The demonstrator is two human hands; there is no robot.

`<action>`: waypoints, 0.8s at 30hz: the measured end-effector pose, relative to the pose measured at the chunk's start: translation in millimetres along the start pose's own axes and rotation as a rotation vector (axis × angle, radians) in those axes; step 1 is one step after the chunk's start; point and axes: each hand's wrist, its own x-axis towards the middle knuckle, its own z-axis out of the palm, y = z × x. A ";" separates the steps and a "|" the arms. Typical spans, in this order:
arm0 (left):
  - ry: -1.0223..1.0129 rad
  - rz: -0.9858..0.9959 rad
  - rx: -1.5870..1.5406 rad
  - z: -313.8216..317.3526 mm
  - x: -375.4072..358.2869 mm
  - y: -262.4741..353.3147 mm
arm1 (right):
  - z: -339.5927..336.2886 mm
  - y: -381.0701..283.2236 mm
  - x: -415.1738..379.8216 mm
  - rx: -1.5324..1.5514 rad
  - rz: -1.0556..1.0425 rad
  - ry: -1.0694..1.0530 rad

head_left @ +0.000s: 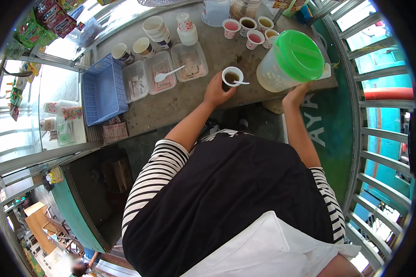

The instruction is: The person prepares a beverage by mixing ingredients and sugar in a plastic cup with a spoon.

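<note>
My left hand [218, 91] is wrapped round a white cup [232, 75] of dark drink, and a white plastic spoon [241, 82] leans out over its rim. My right hand [296, 96] is at the near side of a clear pitcher [269, 71] with a bright green lid [300, 54]; its fingers are partly hidden under the lid's edge, where it seems to grip the pitcher. Behind the pitcher are several patterned cups with pink, dark and orange drinks, among them a pink one [231, 27].
Three clear tubs, the middle one [159, 74] with a white spoon [169, 73] across it, stand at the left beside a blue basket [104, 90]. Stacked paper cups [156, 31] are behind them. Metal bars [383, 138] line the right; a person [81, 265] is at lower left.
</note>
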 end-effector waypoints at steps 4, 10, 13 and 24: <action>-0.011 0.005 0.006 -0.5 -1.2 -2.6 | 4.8 17.6 -37.9 0.030 0.253 0.072; 0.026 0.034 0.000 -3.7 0.2 8.8 | 17.6 5.8 -19.6 0.094 0.245 0.109; 0.039 0.024 -0.051 -5.1 2.1 14.4 | 4.2 32.2 -22.9 -0.008 0.149 0.200; 0.033 0.003 0.032 -1.7 0.1 7.9 | 52.2 44.5 -86.0 -0.272 0.183 -0.718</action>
